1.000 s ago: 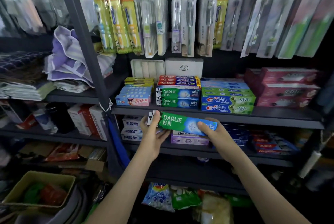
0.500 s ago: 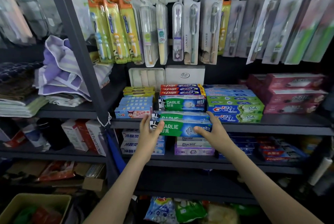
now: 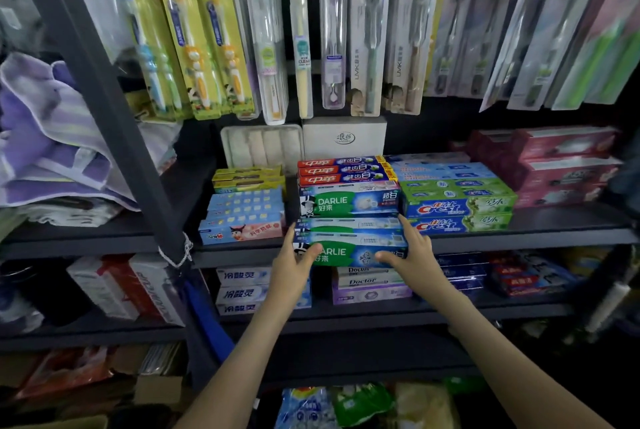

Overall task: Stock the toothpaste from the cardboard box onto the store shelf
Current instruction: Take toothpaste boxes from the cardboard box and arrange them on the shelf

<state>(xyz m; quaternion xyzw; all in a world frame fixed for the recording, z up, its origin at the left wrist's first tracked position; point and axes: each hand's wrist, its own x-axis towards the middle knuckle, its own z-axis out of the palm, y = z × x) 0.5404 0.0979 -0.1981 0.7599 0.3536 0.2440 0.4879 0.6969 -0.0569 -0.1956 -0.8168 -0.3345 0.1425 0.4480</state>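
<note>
Stocking the dental aisle: a person's left hand (image 3: 294, 266) and right hand (image 3: 412, 255) hold a green-and-blue toothpaste box (image 3: 349, 250) by its two short ends at the front lip of the store shelf (image 3: 554, 221). The box lies flat and lengthwise with its printed face outward. It sits at 6 o'clock from a stack of the same brand (image 3: 349, 202), with Crest boxes (image 3: 460, 209) at 3 o'clock, pale blue children's boxes (image 3: 242, 217) at 9 o'clock and toothbrush packs (image 3: 270, 48) hanging at 12 o'clock. Each thumb rests on the front face, while the fingers (image 3: 403, 224) run almost straight up the end panels. Neither hand is clenched, and each is spread only as far as the carton's corner needs, so the box is pinched lightly between them. What looks like a second box of the same kind lies just behind, touching or nearly so. The carton is probably light, and its thin card is stiff along its length but easy to dent if squeezed mid-span. Its glossy print could slip under dry skin, so the folded ends, where the card is doubled, seem the soundest place to hold it while guiding it back
</note>
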